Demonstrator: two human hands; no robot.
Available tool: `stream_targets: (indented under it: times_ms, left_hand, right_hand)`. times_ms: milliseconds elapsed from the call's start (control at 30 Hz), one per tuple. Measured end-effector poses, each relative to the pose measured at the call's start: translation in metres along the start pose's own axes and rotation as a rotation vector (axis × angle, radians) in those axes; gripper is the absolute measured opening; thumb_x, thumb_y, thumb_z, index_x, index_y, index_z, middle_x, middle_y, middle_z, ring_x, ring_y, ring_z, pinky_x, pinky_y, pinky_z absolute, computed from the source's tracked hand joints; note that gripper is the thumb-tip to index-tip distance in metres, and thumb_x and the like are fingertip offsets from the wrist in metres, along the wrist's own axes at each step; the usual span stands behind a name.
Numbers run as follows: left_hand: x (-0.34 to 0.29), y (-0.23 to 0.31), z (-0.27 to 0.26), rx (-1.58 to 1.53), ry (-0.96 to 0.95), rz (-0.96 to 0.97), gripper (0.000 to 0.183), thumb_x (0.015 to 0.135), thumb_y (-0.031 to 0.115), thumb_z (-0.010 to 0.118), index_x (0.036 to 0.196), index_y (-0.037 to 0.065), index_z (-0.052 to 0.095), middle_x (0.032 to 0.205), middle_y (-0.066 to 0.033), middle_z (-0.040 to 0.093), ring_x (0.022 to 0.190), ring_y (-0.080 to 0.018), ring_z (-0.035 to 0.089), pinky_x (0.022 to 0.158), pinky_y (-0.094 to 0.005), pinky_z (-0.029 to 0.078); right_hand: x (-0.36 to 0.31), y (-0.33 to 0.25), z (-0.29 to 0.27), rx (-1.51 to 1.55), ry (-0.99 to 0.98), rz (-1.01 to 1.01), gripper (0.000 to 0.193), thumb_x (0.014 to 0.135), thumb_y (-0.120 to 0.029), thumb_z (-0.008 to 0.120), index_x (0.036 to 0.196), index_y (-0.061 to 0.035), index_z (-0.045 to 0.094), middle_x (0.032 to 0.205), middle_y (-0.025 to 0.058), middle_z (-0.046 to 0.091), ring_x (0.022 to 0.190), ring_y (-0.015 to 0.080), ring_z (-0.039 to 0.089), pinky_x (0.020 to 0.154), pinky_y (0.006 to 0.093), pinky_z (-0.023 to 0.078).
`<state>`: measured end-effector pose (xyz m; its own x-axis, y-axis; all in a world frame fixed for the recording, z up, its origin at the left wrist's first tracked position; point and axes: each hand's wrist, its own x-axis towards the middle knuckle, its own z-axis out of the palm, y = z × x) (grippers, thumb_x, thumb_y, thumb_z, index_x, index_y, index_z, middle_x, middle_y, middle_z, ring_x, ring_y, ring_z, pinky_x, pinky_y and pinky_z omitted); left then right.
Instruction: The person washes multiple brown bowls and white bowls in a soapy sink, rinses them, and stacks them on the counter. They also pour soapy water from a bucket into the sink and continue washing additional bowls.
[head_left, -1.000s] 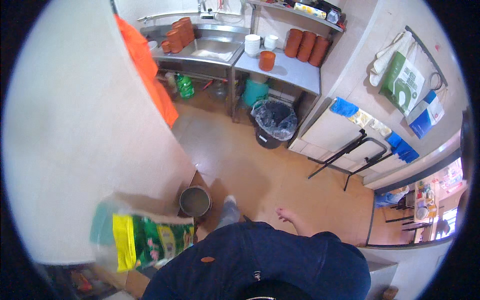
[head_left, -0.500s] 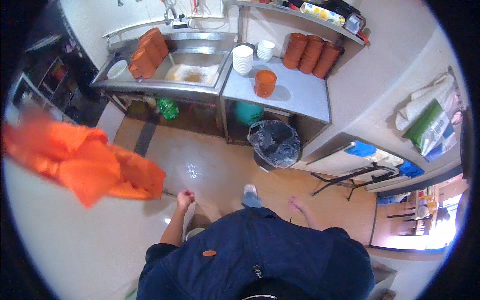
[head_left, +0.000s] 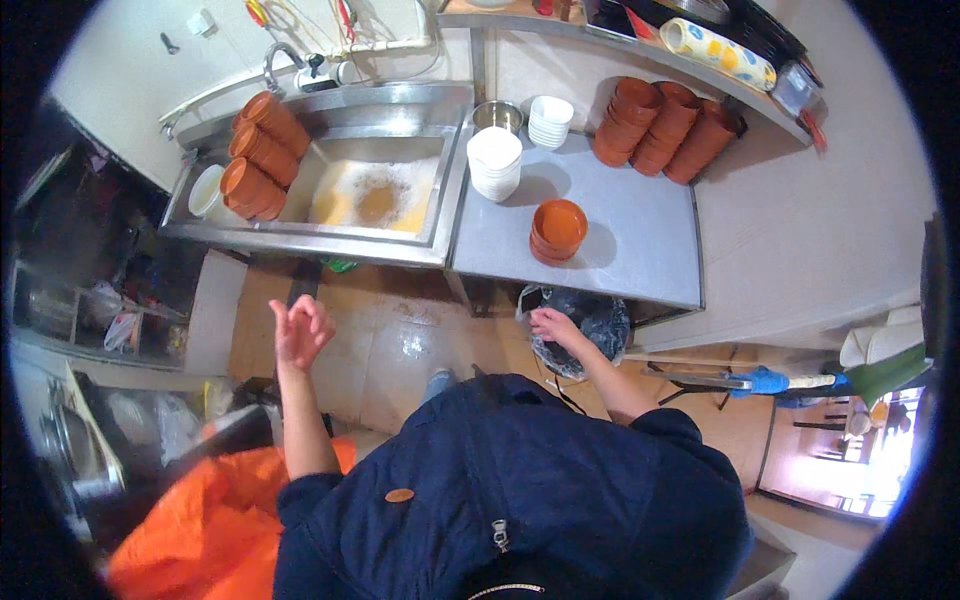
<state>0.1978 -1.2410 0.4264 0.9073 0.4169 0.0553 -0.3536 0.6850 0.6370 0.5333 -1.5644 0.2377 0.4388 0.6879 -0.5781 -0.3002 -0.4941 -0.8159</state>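
My left hand is raised in front of the sink, holding nothing, its thumb and fingers apart and partly bent. My right hand is loosely curved over the near side of a lined trash bin, and nothing shows in it. Ahead on the left is a steel sink with foamy, yellowish water. Stacks of terracotta-coloured bowls lean in its left part beside a white tub. On the grey counter stand a short stack of brown bowls and a stack of white bowls.
More brown bowls line the counter's back right, near smaller white bowls and a metal pot. A shelf hangs above. Orange fabric, seemingly a garment, is close on my left. A folded table leans at the right.
The sink and counter appear closer. Both my hands have risen and moved forward, the right one toward the bin. The orange fabric has shifted from the left side to the lower left.
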Motion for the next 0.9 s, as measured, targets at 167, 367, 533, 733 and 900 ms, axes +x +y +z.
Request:
stream_targets:
  times_ms: [167, 367, 533, 733, 900]
  left_hand:
    - [0.044, -0.046, -0.137, 1.919, 0.386, -0.138, 0.039, 0.083, 0.037, 0.056, 0.107, 0.007, 0.057, 0.111, -0.0145, 0.053, 0.112, -0.0283, 0.043, 0.098, -0.0492, 0.023]
    - [0.18, -0.067, -0.2, 1.238, 0.476, -0.347, 0.038, 0.09, 0.029, 0.055, 0.114, 0.0, 0.055, 0.109, -0.0105, 0.061, 0.102, -0.0176, 0.054, 0.087, -0.0276, 0.041]
    - [0.323, -0.114, -0.154, 0.669, 0.145, -0.515, 0.059, 0.092, 0.052, 0.038, 0.132, 0.009, 0.041, 0.132, -0.0128, 0.044, 0.121, -0.0255, 0.041, 0.102, -0.0402, 0.031]
    - [0.427, -0.189, -0.108, 0.501, 0.274, -0.658, 0.075, 0.083, 0.072, 0.029, 0.139, 0.022, 0.031, 0.144, -0.0092, 0.031, 0.13, -0.0342, 0.026, 0.103, -0.0511, 0.021]
    - [0.442, -0.191, -0.098, 0.45, 0.291, -0.754, 0.071, 0.085, 0.07, 0.028, 0.138, 0.023, 0.034, 0.145, -0.0048, 0.03, 0.133, -0.0303, 0.022, 0.101, -0.0591, 0.019]
  right_hand:
    - [0.012, -0.119, 0.005, 0.167, -0.216, -0.152, 0.049, 0.092, -0.04, 0.048, 0.125, -0.0042, 0.046, 0.114, 0.0087, 0.058, 0.097, 0.0201, 0.061, 0.086, 0.0325, 0.045]
    - [0.081, -0.204, -0.026, 0.545, 0.198, -0.335, 0.053, 0.091, -0.041, 0.047, 0.128, -0.0038, 0.043, 0.122, 0.0126, 0.052, 0.107, 0.022, 0.053, 0.092, 0.0361, 0.042]
    - [0.189, -0.222, -0.04, 0.714, 0.369, -0.121, 0.06, 0.087, -0.05, 0.047, 0.133, -0.0127, 0.039, 0.136, 0.0148, 0.034, 0.125, 0.0263, 0.033, 0.103, 0.0509, 0.024]
    - [0.283, -0.213, -0.018, 1.021, 0.227, 0.004, 0.048, 0.092, -0.044, 0.036, 0.124, -0.01, 0.049, 0.123, 0.0056, 0.053, 0.112, 0.0226, 0.052, 0.09, 0.0417, 0.044]
    - [0.296, -0.198, -0.012, 1.073, 0.322, -0.053, 0.041, 0.093, -0.034, 0.034, 0.12, -0.0093, 0.052, 0.118, 0.0055, 0.056, 0.108, 0.0225, 0.054, 0.089, 0.0401, 0.047]
